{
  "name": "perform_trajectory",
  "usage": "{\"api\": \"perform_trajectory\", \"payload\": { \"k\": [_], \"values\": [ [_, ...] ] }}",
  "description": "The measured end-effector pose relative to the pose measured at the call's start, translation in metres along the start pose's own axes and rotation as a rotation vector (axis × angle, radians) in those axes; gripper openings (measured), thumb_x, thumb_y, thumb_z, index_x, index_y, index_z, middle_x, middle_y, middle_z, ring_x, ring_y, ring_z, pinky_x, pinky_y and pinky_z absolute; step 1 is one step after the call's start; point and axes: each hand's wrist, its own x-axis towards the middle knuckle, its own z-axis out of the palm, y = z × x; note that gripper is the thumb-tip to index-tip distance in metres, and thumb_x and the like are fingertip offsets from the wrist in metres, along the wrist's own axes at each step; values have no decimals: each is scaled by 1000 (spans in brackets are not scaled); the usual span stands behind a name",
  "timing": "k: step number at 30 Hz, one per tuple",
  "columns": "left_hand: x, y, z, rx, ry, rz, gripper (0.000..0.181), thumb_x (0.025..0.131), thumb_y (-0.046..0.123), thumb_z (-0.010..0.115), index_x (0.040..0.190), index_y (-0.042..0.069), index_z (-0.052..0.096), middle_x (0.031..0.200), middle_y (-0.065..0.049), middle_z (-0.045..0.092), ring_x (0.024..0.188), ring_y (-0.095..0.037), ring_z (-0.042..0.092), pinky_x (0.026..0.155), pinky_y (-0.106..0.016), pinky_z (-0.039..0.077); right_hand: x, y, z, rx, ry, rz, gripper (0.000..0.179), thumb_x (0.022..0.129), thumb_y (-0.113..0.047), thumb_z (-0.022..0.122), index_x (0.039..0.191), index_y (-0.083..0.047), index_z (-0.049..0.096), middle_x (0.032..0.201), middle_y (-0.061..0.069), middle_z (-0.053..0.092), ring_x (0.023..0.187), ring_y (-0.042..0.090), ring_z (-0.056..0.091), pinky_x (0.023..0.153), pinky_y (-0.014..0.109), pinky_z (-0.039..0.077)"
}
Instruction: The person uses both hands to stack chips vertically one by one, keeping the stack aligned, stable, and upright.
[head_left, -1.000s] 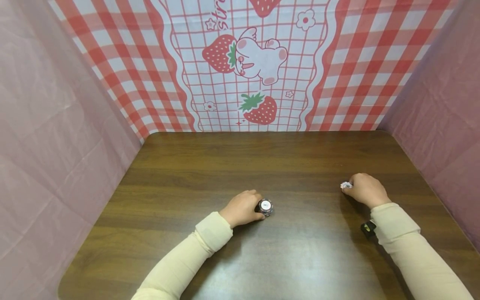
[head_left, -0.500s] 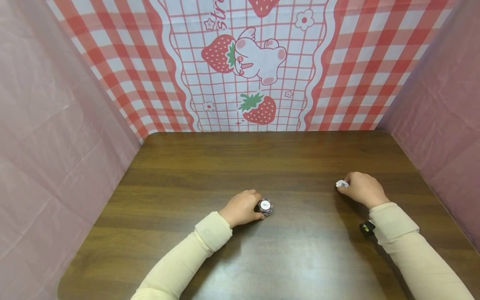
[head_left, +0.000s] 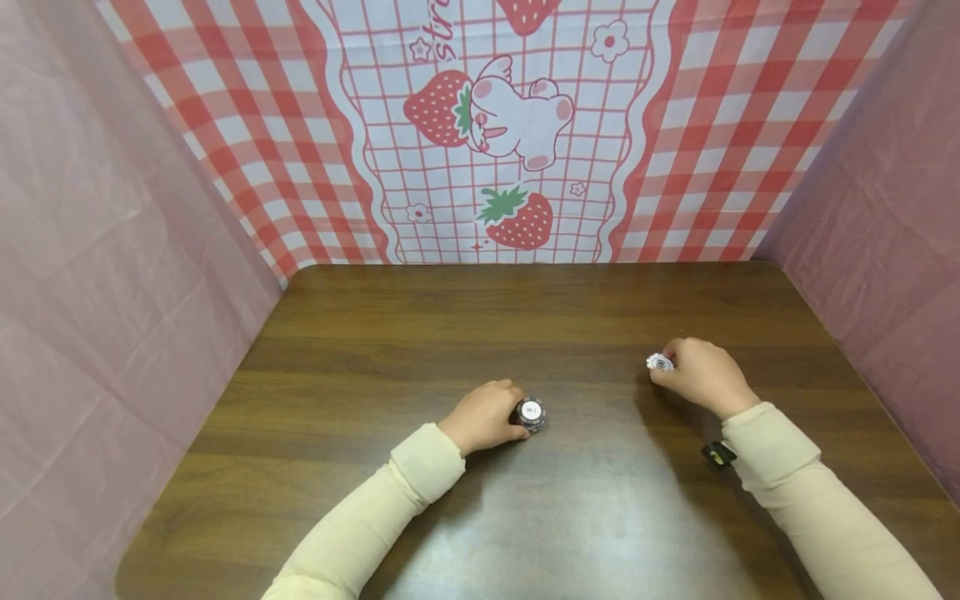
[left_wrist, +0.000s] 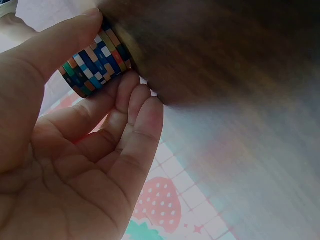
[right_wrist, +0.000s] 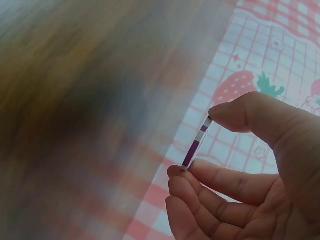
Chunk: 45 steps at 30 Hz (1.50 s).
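Note:
A stack of poker chips (head_left: 532, 413) stands on the wooden table near its middle, with a dark chip marked 100 on top. My left hand (head_left: 486, 415) grips the stack from its left side, thumb on one side and fingers on the other. In the left wrist view, the stacked chips (left_wrist: 97, 60) show blue, green, orange and white edges. Off to the right, my right hand (head_left: 705, 375) pinches a single white poker chip (head_left: 660, 363) above the table. The right wrist view has this chip (right_wrist: 197, 142) edge-on, white with purple patches, between thumb and fingertips.
The brown wooden table (head_left: 375, 333) has rounded corners. Behind it hangs a red-and-white checked cloth (head_left: 697, 167) printed with strawberries. Pink curtains (head_left: 112, 275) stand along both sides. A small black device (head_left: 718, 455) sits at the right wrist.
My right hand has moved left and slightly toward the back with the white poker chip, coming closer to the stack. The left hand and the stack have stayed in place.

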Motion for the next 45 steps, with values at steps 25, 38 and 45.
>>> {"api": "perform_trajectory", "payload": {
  "k": [25,38,45],
  "values": [
    [0,0,0,-1,-5,-4,41,80,37,78,108,9,69,98,0,67,95,-18,64,87,-31,51,7,-70,12,35,116,-209,29,77,-22,72,95,1,70,87,11,69,71,18,60,65,39,50],
    [0,-1,0,6,9,5,40,78,37,79,105,10,69,95,0,66,91,-18,64,84,-31,52,10,-98,24,52,91,-302,32,76,-25,78,96,-1,70,84,6,67,69,13,59,63,34,50],
    [0,-1,0,6,12,6,40,78,37,79,106,10,69,94,0,65,90,-17,63,83,-31,51,9,-110,32,50,82,-348,32,76,-27,80,94,-3,70,83,4,66,68,12,58,63,34,50]
  ]
}}
